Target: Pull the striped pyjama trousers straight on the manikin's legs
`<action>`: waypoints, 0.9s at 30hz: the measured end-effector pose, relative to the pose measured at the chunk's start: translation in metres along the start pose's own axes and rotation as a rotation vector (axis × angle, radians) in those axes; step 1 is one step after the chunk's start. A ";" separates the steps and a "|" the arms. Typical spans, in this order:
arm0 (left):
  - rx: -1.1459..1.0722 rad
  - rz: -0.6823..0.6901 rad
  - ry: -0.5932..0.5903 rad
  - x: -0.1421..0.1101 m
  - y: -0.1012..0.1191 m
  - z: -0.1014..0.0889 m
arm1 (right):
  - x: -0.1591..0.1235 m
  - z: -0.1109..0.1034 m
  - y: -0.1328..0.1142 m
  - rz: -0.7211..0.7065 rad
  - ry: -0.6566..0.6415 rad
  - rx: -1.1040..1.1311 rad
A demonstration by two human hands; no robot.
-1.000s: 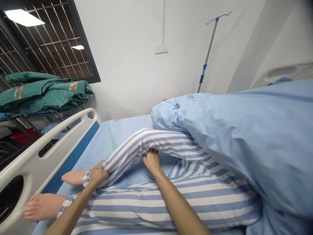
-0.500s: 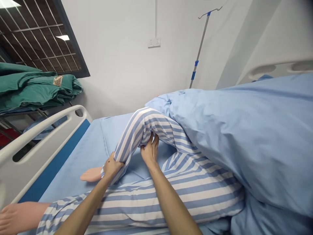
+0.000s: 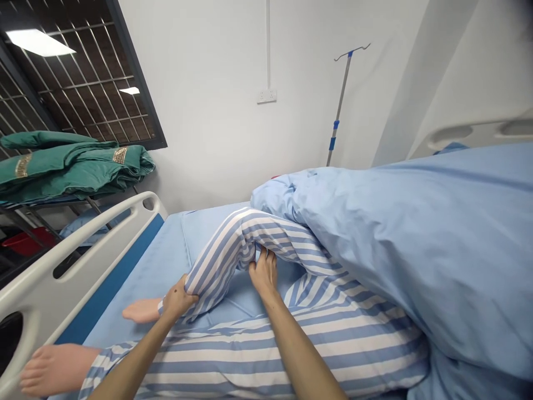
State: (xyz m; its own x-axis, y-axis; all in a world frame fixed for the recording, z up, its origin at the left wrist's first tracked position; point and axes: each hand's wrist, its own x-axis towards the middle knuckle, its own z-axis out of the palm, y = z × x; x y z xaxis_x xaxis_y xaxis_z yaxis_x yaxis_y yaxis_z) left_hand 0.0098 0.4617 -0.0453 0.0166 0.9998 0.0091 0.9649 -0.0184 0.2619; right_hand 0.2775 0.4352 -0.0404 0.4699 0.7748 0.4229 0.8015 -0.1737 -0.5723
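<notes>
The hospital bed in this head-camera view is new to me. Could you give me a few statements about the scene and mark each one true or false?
The left hand grips the striped trouser leg near the ankle. True.
The right hand rests on the blue duvet. False: it presses against the underside of the bent leg.
The white side rail stands raised along the bed. True.
The drip stand holds a hanging bag. False: its hook is bare.
The folded green fabric lies beyond the rail. True.
</notes>
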 end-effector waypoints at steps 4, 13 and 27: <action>0.098 -0.015 -0.020 -0.001 -0.027 -0.009 | -0.005 -0.001 -0.001 -0.015 -0.142 -0.052; 0.324 -0.009 -0.026 -0.004 -0.089 -0.017 | -0.017 0.009 -0.004 -0.009 -0.578 -0.169; 0.466 0.143 -0.019 -0.005 -0.118 -0.005 | -0.035 0.030 0.009 0.011 -1.005 -0.336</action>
State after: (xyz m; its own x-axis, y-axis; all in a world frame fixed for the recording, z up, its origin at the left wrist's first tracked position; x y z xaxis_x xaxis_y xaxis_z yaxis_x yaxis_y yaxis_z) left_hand -0.1057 0.4589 -0.0712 0.1577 0.9875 -0.0049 0.9671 -0.1555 -0.2012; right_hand 0.2568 0.4249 -0.0813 0.0791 0.8922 -0.4446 0.9323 -0.2241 -0.2839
